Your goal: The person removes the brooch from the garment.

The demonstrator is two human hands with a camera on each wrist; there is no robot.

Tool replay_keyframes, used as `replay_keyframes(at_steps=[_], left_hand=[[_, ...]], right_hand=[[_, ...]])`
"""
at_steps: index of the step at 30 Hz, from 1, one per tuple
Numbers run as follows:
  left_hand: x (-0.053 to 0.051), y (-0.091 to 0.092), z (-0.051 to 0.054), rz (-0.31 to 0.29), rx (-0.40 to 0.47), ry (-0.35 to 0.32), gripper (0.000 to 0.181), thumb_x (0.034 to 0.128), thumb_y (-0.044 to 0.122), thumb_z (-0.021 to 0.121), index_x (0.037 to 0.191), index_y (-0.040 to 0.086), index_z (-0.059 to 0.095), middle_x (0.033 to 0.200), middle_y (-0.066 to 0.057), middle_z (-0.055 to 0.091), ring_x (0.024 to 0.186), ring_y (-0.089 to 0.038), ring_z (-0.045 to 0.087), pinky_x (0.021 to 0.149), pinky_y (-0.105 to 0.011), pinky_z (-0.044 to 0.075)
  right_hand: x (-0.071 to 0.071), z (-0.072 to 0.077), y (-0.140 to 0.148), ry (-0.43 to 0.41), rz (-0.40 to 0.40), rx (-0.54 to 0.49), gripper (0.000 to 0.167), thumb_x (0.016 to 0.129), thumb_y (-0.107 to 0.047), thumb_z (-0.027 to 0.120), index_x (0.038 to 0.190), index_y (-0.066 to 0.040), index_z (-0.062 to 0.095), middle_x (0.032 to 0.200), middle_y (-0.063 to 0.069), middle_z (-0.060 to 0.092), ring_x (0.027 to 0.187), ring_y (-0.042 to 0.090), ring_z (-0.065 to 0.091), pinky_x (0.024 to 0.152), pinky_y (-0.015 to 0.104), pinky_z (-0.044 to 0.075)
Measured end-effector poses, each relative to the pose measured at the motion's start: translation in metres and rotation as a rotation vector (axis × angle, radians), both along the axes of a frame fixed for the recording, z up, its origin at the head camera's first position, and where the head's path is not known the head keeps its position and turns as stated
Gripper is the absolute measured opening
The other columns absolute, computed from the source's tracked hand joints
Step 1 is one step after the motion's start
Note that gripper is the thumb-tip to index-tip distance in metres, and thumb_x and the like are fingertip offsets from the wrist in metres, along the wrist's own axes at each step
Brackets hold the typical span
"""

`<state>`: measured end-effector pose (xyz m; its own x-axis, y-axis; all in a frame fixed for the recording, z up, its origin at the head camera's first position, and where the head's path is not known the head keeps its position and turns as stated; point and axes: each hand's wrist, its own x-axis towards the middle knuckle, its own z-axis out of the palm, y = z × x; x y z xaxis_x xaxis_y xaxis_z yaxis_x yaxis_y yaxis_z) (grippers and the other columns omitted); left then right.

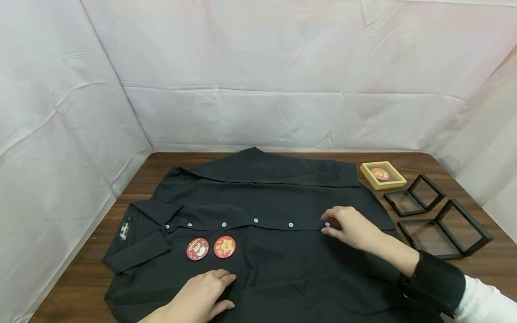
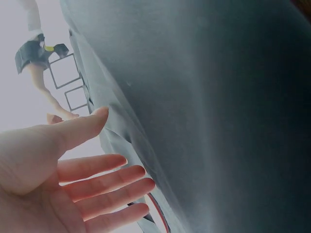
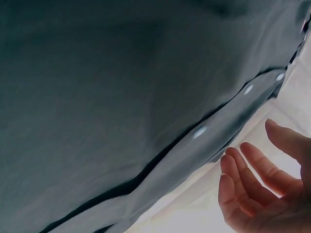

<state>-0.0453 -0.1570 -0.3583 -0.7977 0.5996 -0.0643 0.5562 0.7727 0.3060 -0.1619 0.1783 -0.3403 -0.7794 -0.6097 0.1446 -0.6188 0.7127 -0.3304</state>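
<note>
A black button-up shirt (image 1: 278, 260) lies spread out, its collar to the left and a row of pale buttons (image 1: 291, 224) along its middle. Two round pin badges sit below the placket, a dark red one (image 1: 197, 249) and an orange-red one with a yellow star (image 1: 224, 247). My left hand (image 1: 202, 294) is at the shirt's near part, just below the badges, fingers loosely extended and holding nothing. Over the rightmost visible button hovers my right hand (image 1: 355, 229), thumb and fingers apart on either side of it; the right wrist view shows the fingers (image 3: 262, 174) relaxed, gripping nothing.
At the right of the wooden table (image 1: 424, 166) are a yellow-framed case (image 1: 383, 175) with a round badge inside and two opened black frame cases, a smaller one (image 1: 412, 197) and a larger one (image 1: 444, 231). White cloth walls (image 1: 258, 119) enclose the back and sides.
</note>
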Motion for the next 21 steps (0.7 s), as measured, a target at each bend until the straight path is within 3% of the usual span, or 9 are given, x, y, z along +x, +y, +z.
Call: replay_keyframes(at_steps=[9, 21], left_hand=[[-0.002, 0.001, 0.002, 0.064, 0.065, 0.082, 0.027, 0.0770, 0.024, 0.068, 0.093, 0.003, 0.066, 0.079, 0.003, 0.058, 0.067, -0.005, 0.055, 0.054, -0.023, 0.046], [-0.008, 0.004, 0.007, 0.184, 0.107, 0.175, 0.016, 0.0764, 0.018, 0.068, 0.085, 0.005, 0.067, 0.078, 0.003, 0.060, 0.066, -0.008, 0.057, 0.053, -0.025, 0.047]], right_hand=[[0.025, 0.007, -0.022, -0.115, 0.145, 0.003, 0.023, 0.079, -0.019, 0.067, 0.097, -0.005, 0.063, 0.092, 0.001, 0.061, 0.083, 0.014, 0.058, 0.070, 0.029, 0.048], [0.052, 0.009, -0.046, -0.248, 0.288, 0.028, 0.026, 0.081, -0.022, 0.065, 0.102, -0.007, 0.063, 0.099, -0.004, 0.060, 0.092, 0.007, 0.056, 0.074, 0.023, 0.047]])
